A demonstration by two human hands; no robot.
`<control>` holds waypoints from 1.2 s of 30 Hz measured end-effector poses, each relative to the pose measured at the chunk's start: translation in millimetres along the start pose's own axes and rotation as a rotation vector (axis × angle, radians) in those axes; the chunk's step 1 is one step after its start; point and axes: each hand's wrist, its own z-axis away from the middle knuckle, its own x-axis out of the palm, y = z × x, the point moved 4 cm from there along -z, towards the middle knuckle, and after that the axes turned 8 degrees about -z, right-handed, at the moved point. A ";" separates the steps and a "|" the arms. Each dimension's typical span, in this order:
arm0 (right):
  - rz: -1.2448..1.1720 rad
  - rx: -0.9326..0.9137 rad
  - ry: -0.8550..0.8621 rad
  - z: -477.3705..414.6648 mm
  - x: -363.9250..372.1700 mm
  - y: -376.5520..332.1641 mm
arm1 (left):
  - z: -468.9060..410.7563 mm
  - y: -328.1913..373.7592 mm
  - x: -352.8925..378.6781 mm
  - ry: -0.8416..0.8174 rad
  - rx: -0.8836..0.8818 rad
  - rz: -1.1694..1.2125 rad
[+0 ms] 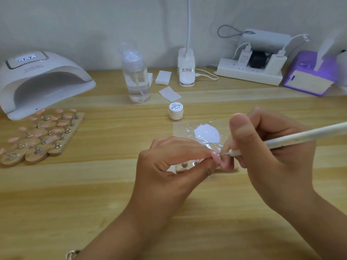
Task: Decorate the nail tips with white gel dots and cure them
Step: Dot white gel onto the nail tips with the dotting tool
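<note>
- The left hand (169, 166) pinches a pink nail tip (216, 155) between curled thumb and fingers, over the middle of the desk (75, 203).
- The right hand (266, 152) grips a white dotting pen (304, 136) like a pencil, its metal point touching the nail tip.
- A puddle of white gel (206, 133) lies on a clear sheet just behind the hands, with a small white jar (175, 111) beyond it.
- The curing lamp (41, 79) sits at the far left corner, and a rack of pink tips (41, 134) lies just in front of it.

Lamp (43, 79) far L, tip rack (37, 136) before it, jar (175, 110) behind gel blob (206, 133), seemingly apart
</note>
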 end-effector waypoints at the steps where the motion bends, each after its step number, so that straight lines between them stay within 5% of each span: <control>1: 0.009 0.001 0.001 -0.1 0.3 -0.3 | 0.2 -0.3 0.2 -0.002 0.001 -0.001; 36: 0.070 0.060 0.049 -37.7 -19.1 7.7 | 0.6 -3.7 0.8 0.008 -0.024 -0.031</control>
